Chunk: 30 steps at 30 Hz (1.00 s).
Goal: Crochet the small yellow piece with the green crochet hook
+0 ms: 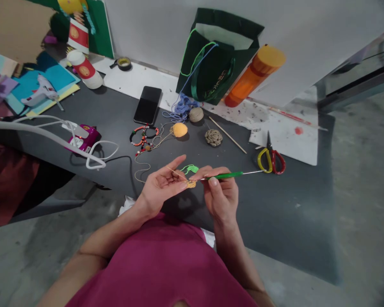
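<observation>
Nearly level, crochet hook (226, 175) in right hand (220, 198)

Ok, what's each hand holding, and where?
Right hand pinches a green-handled crochet hook by its handle; left fingers pinch a small tan crocheted piece.

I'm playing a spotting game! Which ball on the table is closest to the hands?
The orange ball. The tan twine ball sits just beyond it, farther from the hands.
</observation>
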### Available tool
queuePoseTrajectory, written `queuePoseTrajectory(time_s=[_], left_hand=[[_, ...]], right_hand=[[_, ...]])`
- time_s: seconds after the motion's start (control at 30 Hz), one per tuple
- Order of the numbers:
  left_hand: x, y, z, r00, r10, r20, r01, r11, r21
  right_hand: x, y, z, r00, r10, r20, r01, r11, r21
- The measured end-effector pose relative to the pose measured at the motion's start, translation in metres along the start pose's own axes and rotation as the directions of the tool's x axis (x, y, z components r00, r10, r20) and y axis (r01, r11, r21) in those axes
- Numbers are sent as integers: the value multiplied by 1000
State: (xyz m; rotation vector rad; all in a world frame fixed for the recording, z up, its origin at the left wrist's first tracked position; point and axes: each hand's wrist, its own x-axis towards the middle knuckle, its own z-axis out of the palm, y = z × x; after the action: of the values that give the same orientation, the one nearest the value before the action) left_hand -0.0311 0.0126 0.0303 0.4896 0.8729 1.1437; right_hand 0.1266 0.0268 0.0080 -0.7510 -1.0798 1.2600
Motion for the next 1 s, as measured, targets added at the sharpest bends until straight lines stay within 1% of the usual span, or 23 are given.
queuePoseTrajectory(time_s=[0.2,0.33,0.53,0.63,0.8,1.0], left_hand=[[-1,4,0,1000,14,-27,-13,999,46],[-1,4,-1,999,28,-30,-25,996,84],[0,1,-3,999,52,-8,-52,996,71],[0,0,-4,997,70,-8,-69,993,91],[0,0,-5,996,92,-13,-90,987,132],[-1,1,-4,991,126,-33,-119,978,171]], right_hand=[[-3,-4,-5,997,-72,20,75,978,-195],[-4,-4,-5,994,-107,17,108,969,-220],[-4,-5,-3,991,-133,18,133,962,-238],[-5,-6,-2,987,-158,16,157,958,-239],[-5,-10,-1,981,-192,12,185,922,-340],[-4,-16,0,953,-272,130,301,840,-452]])
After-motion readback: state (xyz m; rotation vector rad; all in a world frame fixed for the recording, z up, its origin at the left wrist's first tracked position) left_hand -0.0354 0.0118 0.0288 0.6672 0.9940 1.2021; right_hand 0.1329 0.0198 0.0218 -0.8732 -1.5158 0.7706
